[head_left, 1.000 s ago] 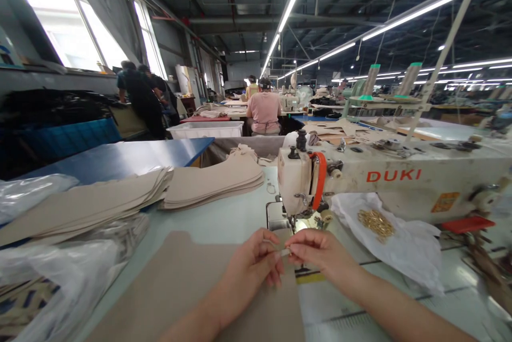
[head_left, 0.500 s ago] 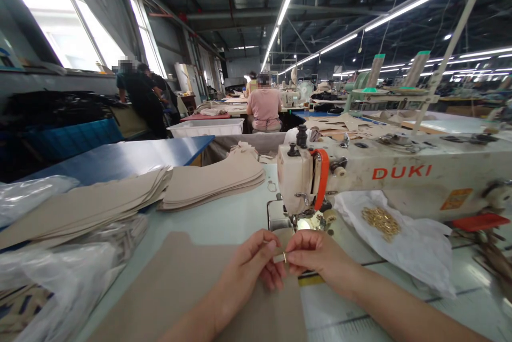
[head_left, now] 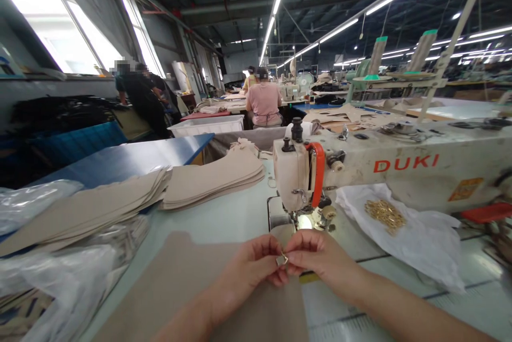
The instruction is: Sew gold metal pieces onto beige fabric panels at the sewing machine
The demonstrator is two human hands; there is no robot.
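Head view showed the left hand (head_left: 250,264) and right hand (head_left: 320,256) close together, fingertips clamped on a small strip (head_left: 280,261) with a gold ring (head_left: 285,257), above a beige panel (head_left: 188,283). A sewing machine (head_left: 291,174) stood just beyond, blocking the way forward; gold pieces (head_left: 384,215) lay on white plastic (head_left: 430,246) rightward, a stack (head_left: 212,179) leftward.

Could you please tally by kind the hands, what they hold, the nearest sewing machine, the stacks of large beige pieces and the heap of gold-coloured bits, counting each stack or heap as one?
Hands: 2, left hand and right hand
Held small strip with gold-coloured bit: 1
Nearest sewing machine: 1
Beige stacks: 2, left stack and right stack
Gold-coloured heap: 1
Total: 7
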